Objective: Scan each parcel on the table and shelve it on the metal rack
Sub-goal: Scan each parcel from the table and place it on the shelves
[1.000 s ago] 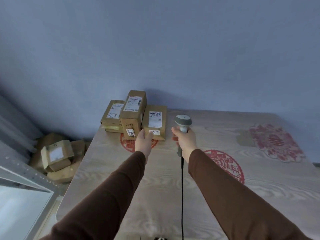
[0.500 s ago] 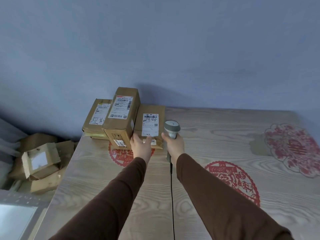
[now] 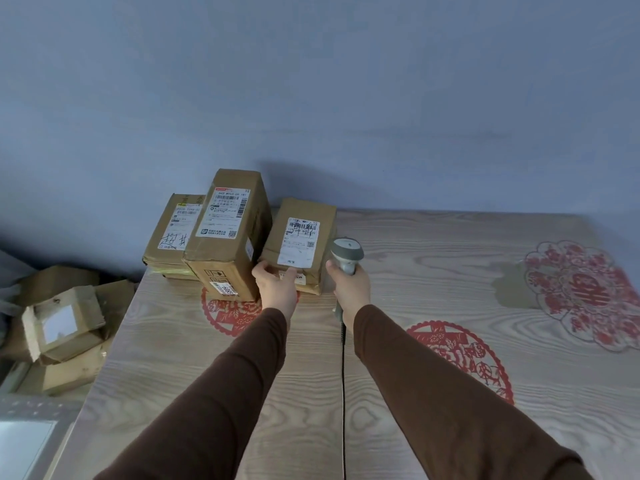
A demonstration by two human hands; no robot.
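Note:
Three brown cardboard parcels with white labels stand at the table's far left corner: a left parcel (image 3: 173, 232), a taller middle parcel (image 3: 227, 233) and a right parcel (image 3: 301, 242). My left hand (image 3: 277, 285) grips the near edge of the right parcel, thumb on its left side and a finger on its label. My right hand (image 3: 349, 287) holds a grey corded barcode scanner (image 3: 344, 254) just right of that parcel, its head above my fist. The black cable (image 3: 343, 393) runs down toward me.
The wood-grain table (image 3: 433, 271) carries red paper-cut decals (image 3: 460, 355). Several cardboard boxes (image 3: 62, 323) are piled on the floor left of the table. A grey metal rack corner (image 3: 31, 414) shows at the lower left. A blue wall stands behind.
My view has shifted left and closer. My left hand moved from in front of the parcels onto the right parcel's near edge. The scanner came up beside that parcel.

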